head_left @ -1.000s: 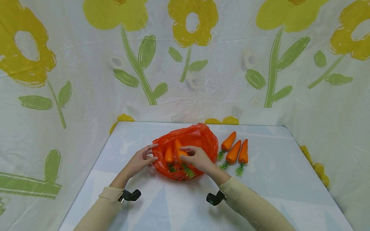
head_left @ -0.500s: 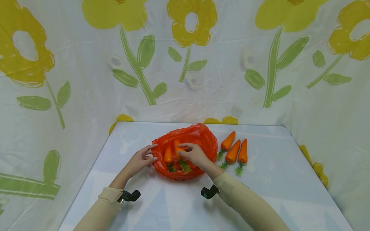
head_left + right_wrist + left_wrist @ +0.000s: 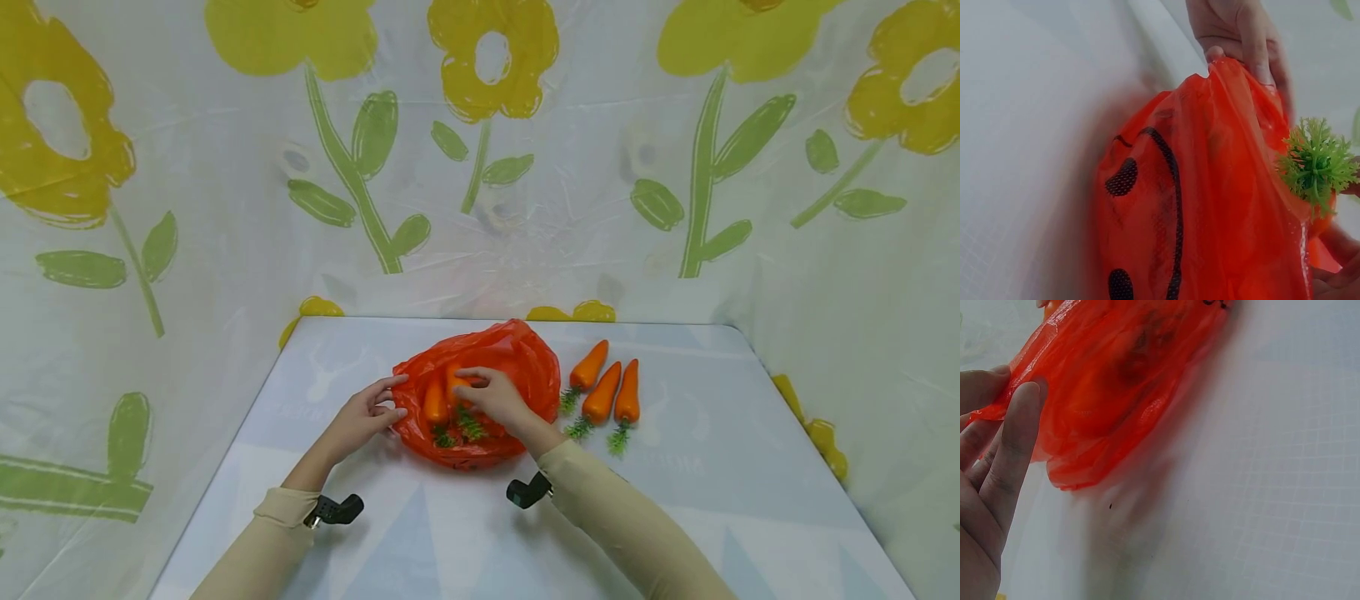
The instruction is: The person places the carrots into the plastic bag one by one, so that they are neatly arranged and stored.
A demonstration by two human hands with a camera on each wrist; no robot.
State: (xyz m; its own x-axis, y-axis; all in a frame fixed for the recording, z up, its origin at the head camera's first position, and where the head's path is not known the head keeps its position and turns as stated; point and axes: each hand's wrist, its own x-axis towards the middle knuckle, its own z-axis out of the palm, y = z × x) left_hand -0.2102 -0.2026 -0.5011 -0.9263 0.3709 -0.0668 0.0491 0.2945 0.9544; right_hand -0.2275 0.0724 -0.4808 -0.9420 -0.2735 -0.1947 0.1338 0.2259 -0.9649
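A thin red plastic bag [image 3: 536, 367] lies on the table with its mouth open upward. My left hand [image 3: 360, 421] pinches its left rim between thumb and fingers, as the left wrist view shows. Over the bag's mouth, my right hand [image 3: 497, 400] grips an orange toy carrot [image 3: 453, 385]. That carrot's green leafy top [image 3: 1315, 164] faces the right wrist camera, and the fingers partly cover its body. Beside it in the bag lies a second carrot [image 3: 435, 405], its leaves toward me.
Three more carrots lie right of the bag: a left one [image 3: 589, 365], a middle one [image 3: 602, 395] and a right one [image 3: 627, 392], leaves toward me. The white table [image 3: 675, 483] meets a flowered curtain [image 3: 585, 208] behind and at the sides.
My right hand has shifted left and slightly farther in over the bag, carrying its carrot closer to the one inside. My left hand has stayed on the rim.
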